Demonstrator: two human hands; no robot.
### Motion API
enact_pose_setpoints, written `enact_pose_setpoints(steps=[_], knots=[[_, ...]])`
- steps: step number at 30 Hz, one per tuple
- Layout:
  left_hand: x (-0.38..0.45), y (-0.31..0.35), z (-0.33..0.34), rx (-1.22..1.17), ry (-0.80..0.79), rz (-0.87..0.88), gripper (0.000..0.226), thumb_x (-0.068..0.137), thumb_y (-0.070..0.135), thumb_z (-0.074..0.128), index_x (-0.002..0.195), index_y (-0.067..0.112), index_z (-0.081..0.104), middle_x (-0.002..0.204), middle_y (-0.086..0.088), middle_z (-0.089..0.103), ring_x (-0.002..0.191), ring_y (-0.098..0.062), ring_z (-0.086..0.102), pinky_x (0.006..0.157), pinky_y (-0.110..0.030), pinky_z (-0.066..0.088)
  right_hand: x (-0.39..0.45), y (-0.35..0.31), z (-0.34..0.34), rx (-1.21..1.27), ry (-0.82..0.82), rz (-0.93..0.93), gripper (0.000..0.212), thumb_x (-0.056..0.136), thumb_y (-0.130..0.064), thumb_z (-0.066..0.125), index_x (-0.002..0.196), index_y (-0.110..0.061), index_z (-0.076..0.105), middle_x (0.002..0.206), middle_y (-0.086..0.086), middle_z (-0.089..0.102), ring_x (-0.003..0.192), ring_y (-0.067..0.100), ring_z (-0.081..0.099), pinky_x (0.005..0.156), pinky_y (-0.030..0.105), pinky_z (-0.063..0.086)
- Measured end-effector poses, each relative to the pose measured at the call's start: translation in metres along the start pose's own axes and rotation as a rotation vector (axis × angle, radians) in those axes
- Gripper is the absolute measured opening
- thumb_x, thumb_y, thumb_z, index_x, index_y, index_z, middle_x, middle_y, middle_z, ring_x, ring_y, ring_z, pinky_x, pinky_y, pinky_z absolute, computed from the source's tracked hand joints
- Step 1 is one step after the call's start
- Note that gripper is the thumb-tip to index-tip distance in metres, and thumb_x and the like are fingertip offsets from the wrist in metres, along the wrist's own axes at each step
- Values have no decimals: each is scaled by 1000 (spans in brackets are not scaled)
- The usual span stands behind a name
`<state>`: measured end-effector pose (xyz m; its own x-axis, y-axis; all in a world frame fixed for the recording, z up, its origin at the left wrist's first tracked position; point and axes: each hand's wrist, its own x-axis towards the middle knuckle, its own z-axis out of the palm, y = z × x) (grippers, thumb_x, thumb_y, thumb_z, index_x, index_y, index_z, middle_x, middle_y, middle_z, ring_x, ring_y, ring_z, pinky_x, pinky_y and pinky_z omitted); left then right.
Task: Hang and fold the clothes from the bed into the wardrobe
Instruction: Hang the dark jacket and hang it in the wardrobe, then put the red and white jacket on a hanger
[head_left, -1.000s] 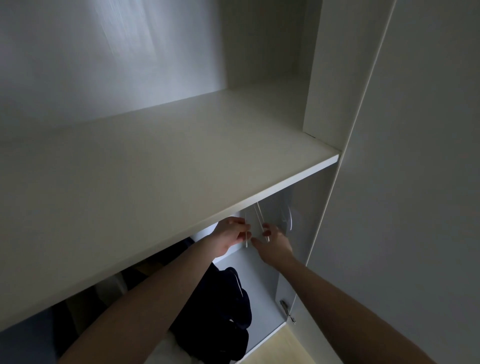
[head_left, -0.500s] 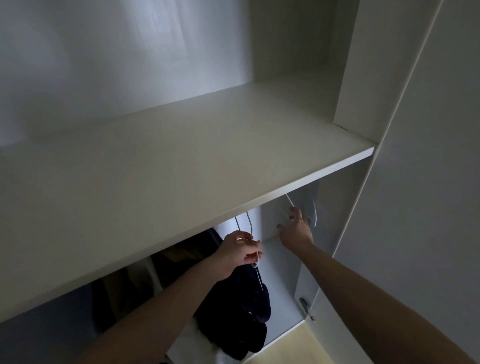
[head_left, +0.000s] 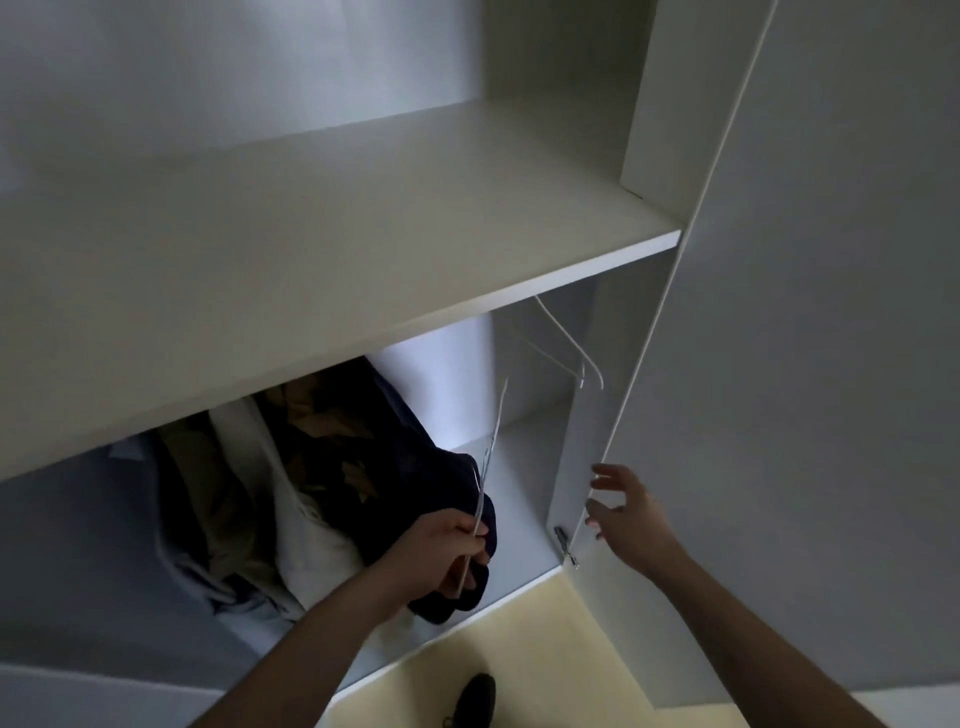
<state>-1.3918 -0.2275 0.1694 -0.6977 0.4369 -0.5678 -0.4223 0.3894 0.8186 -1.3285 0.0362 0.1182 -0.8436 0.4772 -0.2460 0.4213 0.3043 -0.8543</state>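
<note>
Left hand (head_left: 451, 551) grips a wire hanger (head_left: 485, 473) whose long axis points to one o'clock, while the right hand (head_left: 626, 517), fingers spread and holding nothing, hovers at three o'clock by the wardrobe door (head_left: 779, 364).

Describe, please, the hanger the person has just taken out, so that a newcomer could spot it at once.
Start at the broad white shelf across the wardrobe and look beneath its front edge, past the dark hanging clothes. There the left hand grips a thin white wire hanger, angled up and away. Unlike the hangers dangling under the shelf's right end, it is off the rail, in a hand.
</note>
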Motion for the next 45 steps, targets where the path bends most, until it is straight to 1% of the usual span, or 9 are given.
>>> enact_pose_setpoints(steps=[3, 6, 8, 14, 19, 24, 32, 37, 45], knots=[[-6, -14, 12, 111, -16, -59, 12, 96, 7, 56, 98, 8, 67, 70, -3, 72, 47, -15, 58, 46, -21, 43, -36, 19, -13, 35, -23, 27, 35, 94, -11, 69, 120, -31, 58, 120, -5, 66, 64, 9, 72, 56, 25, 55], [-8, -23, 26, 304, -70, -101, 16, 96, 10, 52, 94, 9, 68, 65, 1, 71, 45, -12, 56, 45, -19, 41, -74, 38, -21, 96, -42, 87, 29, 94, -8, 67, 113, -29, 62, 114, -7, 68, 66, 12, 72, 64, 41, 59], [-8, -29, 38, 460, -123, -81, 18, 93, 17, 52, 93, 8, 68, 64, 2, 71, 48, -11, 57, 51, -22, 45, -103, 50, -26, 113, -38, 146, 28, 94, -7, 66, 113, -28, 64, 110, -9, 68, 69, 14, 72, 69, 46, 59], [5, -36, 86, 883, -378, 10, 24, 93, 17, 45, 87, 26, 67, 73, 8, 74, 48, -7, 57, 51, -22, 47, -189, 85, -44, 168, 114, 315, 22, 94, -16, 65, 111, -30, 65, 103, -13, 71, 71, 11, 72, 67, 33, 57], [5, -41, 133, 1128, -582, 206, 27, 99, 27, 44, 90, 35, 68, 77, 20, 73, 53, -3, 58, 65, -28, 52, -272, 109, -34, 339, 343, 485, 16, 96, -14, 64, 108, -24, 68, 99, -7, 72, 72, 13, 72, 70, 33, 54], [-38, -65, 184, 1127, -783, 334, 28, 104, 26, 44, 94, 34, 69, 78, 20, 71, 58, -6, 57, 60, -23, 48, -363, 117, -23, 456, 542, 582, 16, 96, -22, 66, 110, -29, 69, 101, -10, 73, 78, 12, 74, 67, 26, 58], [-138, -89, 292, 1123, -1133, 520, 24, 102, 31, 48, 105, 35, 71, 86, 21, 73, 80, -18, 66, 81, -36, 56, -505, 129, -31, 583, 927, 640, 16, 98, -25, 65, 113, -30, 68, 105, -7, 74, 83, 11, 74, 72, 26, 59], [-209, -113, 367, 1118, -1282, 624, 25, 101, 27, 49, 101, 35, 72, 88, 17, 74, 82, -24, 65, 79, -39, 54, -592, 153, -44, 614, 1101, 666, 15, 99, -26, 63, 113, -30, 68, 105, -6, 74, 84, 12, 74, 75, 30, 60], [-345, -191, 482, 1082, -1390, 717, 25, 99, 28, 50, 97, 40, 72, 86, 18, 74, 77, -5, 63, 72, -24, 51, -747, 218, -85, 669, 1251, 662, 15, 100, -30, 62, 114, -31, 69, 102, -7, 76, 85, 13, 75, 75, 31, 60]])
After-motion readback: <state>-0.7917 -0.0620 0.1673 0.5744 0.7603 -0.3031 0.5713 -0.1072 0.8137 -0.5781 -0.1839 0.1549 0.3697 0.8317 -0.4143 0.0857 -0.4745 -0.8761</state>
